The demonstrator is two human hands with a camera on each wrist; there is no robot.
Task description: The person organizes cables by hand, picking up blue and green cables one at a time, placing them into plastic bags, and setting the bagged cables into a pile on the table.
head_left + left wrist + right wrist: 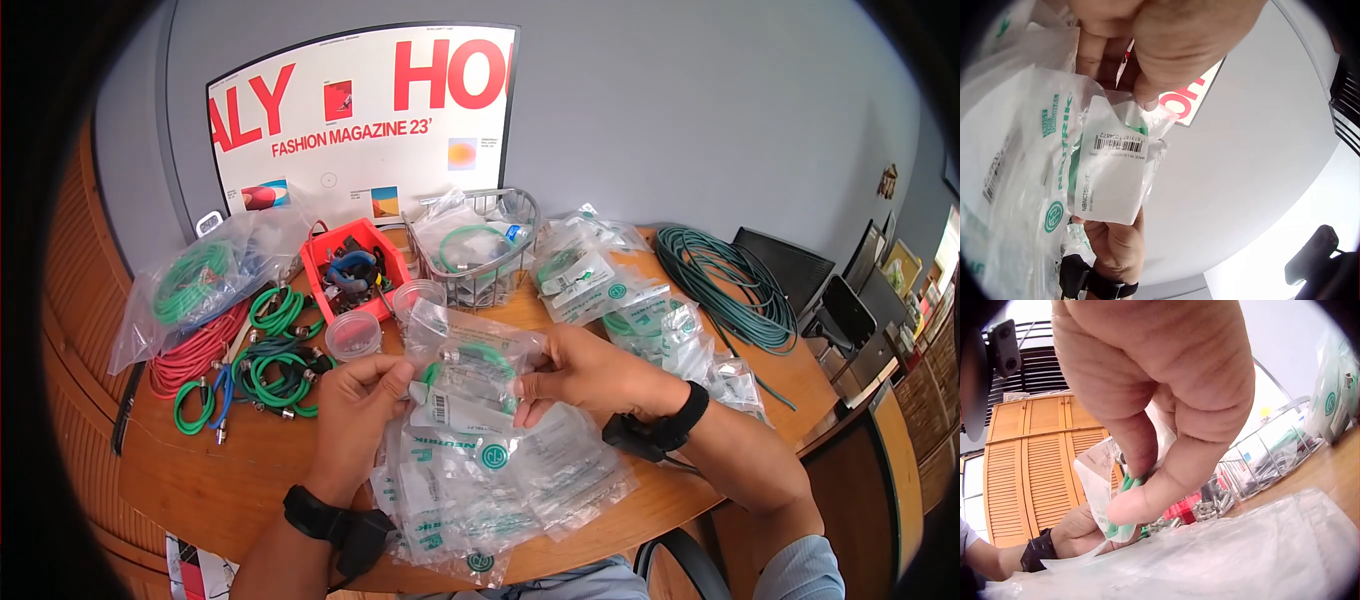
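Between my hands is a clear plastic bag (470,345) with a coiled green cable (490,357) inside and a white barcode label (1113,165) on it. My left hand (362,405) pinches the bag's left edge between thumb and fingers. On the opposite side, my right hand (595,372) grips the bag, its thumb and forefinger curled on the plastic, as the right wrist view shows close up. Directly below lies a pile of flat clear bags (490,490) with green Neutrik print, spread toward the table's front edge.
Coiled green cables (275,375) and red cable (200,350) lie at left, by a large plastic bag (190,280). Behind stand a red bin (400,262) of parts, a round clear tub (354,336) and a wire basket (480,275). Packed bags (640,310) and dark green cable (720,285) are right.
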